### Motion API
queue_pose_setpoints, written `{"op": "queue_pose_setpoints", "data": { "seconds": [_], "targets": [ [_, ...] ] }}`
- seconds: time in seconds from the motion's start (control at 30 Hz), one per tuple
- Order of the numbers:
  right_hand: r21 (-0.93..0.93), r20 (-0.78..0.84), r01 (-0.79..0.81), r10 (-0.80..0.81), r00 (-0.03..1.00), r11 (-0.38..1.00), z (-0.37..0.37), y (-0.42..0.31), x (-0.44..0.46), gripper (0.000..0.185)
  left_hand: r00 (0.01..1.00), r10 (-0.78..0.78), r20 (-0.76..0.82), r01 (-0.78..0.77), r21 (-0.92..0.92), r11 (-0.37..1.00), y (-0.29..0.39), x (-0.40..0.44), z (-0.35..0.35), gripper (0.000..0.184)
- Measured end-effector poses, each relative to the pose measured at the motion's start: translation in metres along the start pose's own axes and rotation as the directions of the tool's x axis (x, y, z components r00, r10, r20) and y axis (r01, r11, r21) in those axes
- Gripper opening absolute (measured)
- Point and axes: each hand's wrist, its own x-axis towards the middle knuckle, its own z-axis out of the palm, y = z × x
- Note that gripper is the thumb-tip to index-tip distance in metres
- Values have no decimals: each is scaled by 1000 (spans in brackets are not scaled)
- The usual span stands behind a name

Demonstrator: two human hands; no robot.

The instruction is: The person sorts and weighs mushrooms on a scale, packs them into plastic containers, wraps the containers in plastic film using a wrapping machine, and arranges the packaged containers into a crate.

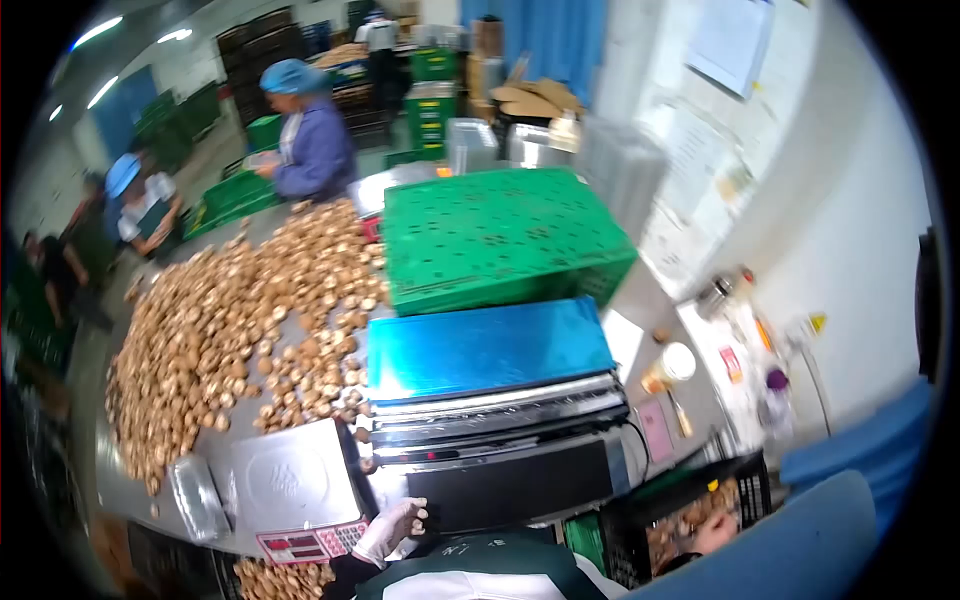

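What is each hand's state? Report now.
Left hand, white-gloved: open, fingers loosely bent, nothing visible in its grip.
Right hand: at the black plastic crate of brown mushrooms; what it grips cannot be told.

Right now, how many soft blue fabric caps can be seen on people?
3: one cap on the purple-jacketed person, another cap on the white-sleeved person at left, and a blurred cap on the farthest person. Others may be hidden.

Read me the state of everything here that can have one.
Green crate: upside down
Mushrooms: loose, heaped
Scale: platform bare
Black machine: red light showing
Black crate: open-topped, mushrooms inside
Left hand: gloved
Right hand: inside black crate
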Motion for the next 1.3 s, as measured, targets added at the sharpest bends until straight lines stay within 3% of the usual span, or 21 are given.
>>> {"op": "queue_pose_setpoints", "data": {
  "seconds": [0.03,0.07,0.1,0.13,0.17,0.23,0.3,0.43,0.5,0.57,0.63,0.7,0.73,0.8,0.87,0.9,0.97,1.0,1.1,1.23,1.3],
  "targets": [
    [92,-167,104,-88,982,990,-4,-12,43,16,999,36,-11,-36,-25,999,-16,0,13,31],
    [203,-134,143,-117,984,969,-12,-49,82,14,998,57,-17,-58,-65,996,-27,-4,30,30],
    [403,-79,72,-44,996,912,38,-160,37,13,985,121,-125,-116,52,992,48,-36,-26,30],
    [452,-136,189,-142,980,872,58,-177,68,12,986,122,-114,-119,34,992,38,-29,-26,30],
    [555,-58,185,-185,981,811,59,-217,95,11,987,119,-106,-118,10,993,24,-23,-25,30],
    [610,-9,331,-411,912,720,62,-308,123,8,979,171,-115,-173,-10,985,5,-21,-19,30],
    [702,-46,505,-676,736,502,70,-397,122,8,970,210,-126,-218,-60,974,-4,-20,-24,32],
    [887,-176,461,-931,319,-10,78,-507,53,15,898,243,-366,-293,-88,952,-13,-64,-14,30],
    [956,-189,254,-972,141,-149,83,-524,1,14,795,319,-516,-443,-135,886,-33,-82,-21,28],
    [979,-185,86,-983,-13,-186,82,-522,-51,12,586,382,-715,-457,97,884,-50,-101,-35,26],
    [978,-171,-159,-957,-233,-136,68,-516,-86,12,346,509,-789,-480,317,818,-76,-108,-75,30],
    [988,-83,-154,-930,-358,-29,63,-503,-115,12,117,614,-781,-431,517,740,-77,-130,-104,29],
    [994,-23,-110,-918,-397,23,63,-496,-126,12,-12,600,-800,-322,571,755,-62,-146,-108,28],
    [993,109,8,-900,-421,116,67,-483,-142,12,-77,587,-806,-295,581,758,-35,-171,-144,30],
    [969,241,147,-882,-405,197,72,-475,-150,12,-321,652,-687,-146,716,683,-24,-171,-216,34],
    [950,298,210,-873,-385,231,74,-471,-153,12,-372,712,-596,-1,767,641,-10,-179,-243,34],
    [901,395,320,-856,-333,292,76,-467,-159,12,-348,677,-649,122,684,719,29,-197,-275,35],
    [876,432,363,-849,-304,316,76,-467,-163,12,-388,698,-602,224,673,705,37,-192,-306,37],
    [802,519,461,-826,-222,380,73,-468,-174,13,-322,620,-716,287,550,784,69,-189,-356,40],
    [714,596,541,-791,-138,443,68,-474,-186,13,-304,582,-754,235,533,813,88,-180,-385,35],
    [678,621,570,-777,-107,464,66,-473,-190,14,-222,523,-823,257,468,846,91,-179,-394,26]
  ]
}}
